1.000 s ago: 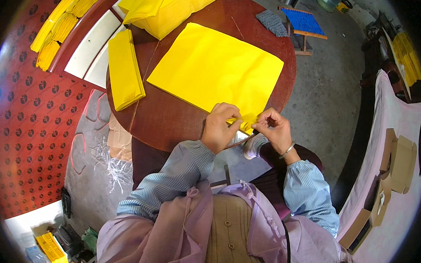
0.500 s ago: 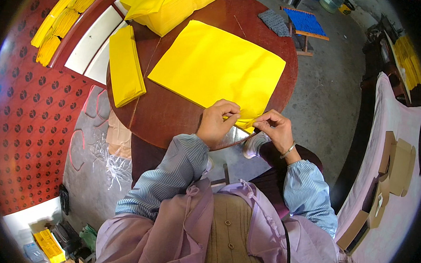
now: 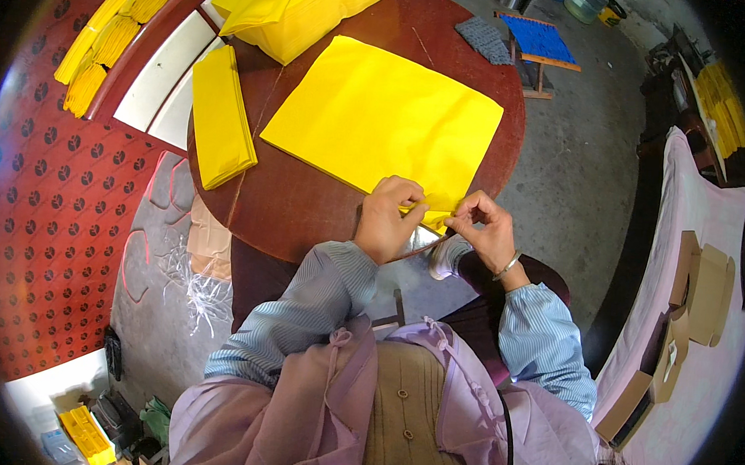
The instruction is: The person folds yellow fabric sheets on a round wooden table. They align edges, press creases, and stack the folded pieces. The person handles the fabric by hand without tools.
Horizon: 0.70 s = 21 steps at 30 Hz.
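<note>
A stack of large bright yellow sheets [image 3: 387,115] lies flat on the round brown table [image 3: 289,215]; I cannot tell whether they are paper or cloth. At its near corner my left hand [image 3: 390,217] pinches the edge of a sheet between thumb and fingers. Close beside it on the right, my right hand [image 3: 482,228] is closed in a pinch on the same corner, which is slightly bent up. The exact fold is partly hidden by the fingers. A narrow folded yellow bundle [image 3: 223,117] rests left of the stack.
A taller yellow pile [image 3: 308,14] stands at the table's far side, and a grey knitted cloth [image 3: 484,40] lies on its far right. Beyond is a low stool with a blue seat [image 3: 541,41]. Cardboard boxes [image 3: 710,292] sit on a pink-covered surface to the right.
Both hands stay at the near corner with small finger shifts. The left hand has moved slightly right, and the corner between the hands looks flatter.
</note>
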Available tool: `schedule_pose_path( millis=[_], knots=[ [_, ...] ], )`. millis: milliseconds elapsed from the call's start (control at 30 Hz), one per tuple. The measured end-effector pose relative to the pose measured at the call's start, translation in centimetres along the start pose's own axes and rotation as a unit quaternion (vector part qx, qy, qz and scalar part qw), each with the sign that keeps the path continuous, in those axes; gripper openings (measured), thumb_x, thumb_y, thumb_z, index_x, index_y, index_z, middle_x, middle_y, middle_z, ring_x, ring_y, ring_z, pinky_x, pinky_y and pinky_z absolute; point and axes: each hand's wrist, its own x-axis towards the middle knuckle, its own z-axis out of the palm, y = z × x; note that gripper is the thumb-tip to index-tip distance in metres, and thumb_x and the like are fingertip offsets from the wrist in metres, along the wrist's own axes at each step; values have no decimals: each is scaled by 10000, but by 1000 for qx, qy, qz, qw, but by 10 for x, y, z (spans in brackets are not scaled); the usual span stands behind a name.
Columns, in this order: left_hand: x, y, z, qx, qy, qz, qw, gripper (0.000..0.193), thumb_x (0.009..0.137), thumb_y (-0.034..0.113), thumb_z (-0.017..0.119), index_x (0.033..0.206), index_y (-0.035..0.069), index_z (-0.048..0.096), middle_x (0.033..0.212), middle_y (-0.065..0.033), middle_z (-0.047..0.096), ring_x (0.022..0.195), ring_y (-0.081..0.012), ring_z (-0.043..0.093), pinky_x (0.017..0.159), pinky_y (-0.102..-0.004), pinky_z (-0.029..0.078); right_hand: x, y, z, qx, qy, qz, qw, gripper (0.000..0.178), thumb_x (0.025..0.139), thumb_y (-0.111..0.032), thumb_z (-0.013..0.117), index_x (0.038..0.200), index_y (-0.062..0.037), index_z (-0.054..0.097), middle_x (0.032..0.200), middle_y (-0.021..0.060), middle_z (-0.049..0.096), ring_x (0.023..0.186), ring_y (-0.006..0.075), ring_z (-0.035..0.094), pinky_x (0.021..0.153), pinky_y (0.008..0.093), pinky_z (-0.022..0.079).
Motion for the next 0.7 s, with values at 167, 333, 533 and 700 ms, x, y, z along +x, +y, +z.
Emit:
schedule_pose_path(
  millis=[167, 333, 533, 700],
  knots=[
    [4, -2, -7, -69, -40, -86, 993, 165, 899, 21, 808, 1042, -33, 747, 1090, -137, 744, 974, -213, 740, 875, -314, 597, -1, -4, -1, -81, 1, -50, 995, 152, 883, -85, 868, 990, -20, 782, 847, -4, 694, 760, 80, 628, 710, 243, 520],
    [6, -1, -9, -75, -52, -87, 992, 152, 916, 27, 791, 1047, -38, 750, 1098, -138, 742, 995, -225, 738, 902, -319, 592, 0, 0, -2, -38, 4, -2, 999, 151, 875, -101, 879, 964, -15, 791, 879, 12, 733, 753, 76, 640, 709, 244, 531],
    [4, -1, -16, -68, -71, -19, 995, 171, 881, 26, 788, 1046, -1, 752, 1099, -141, 740, 1059, -254, 715, 935, -353, 576, 0, 3, -2, -14, -3, 25, 1000, 155, 880, -92, 876, 967, -9, 778, 888, -9, 729, 759, 50, 614, 700, 232, 520],
    [1, 3, -7, 4, -38, 11, 999, 167, 861, 17, 798, 1020, 11, 747, 1085, -148, 734, 1024, -273, 720, 911, -354, 581, 0, 4, 1, 11, 11, 19, 1000, 154, 871, -69, 876, 971, -18, 770, 863, -28, 696, 758, 48, 597, 690, 227, 503]
  ],
)
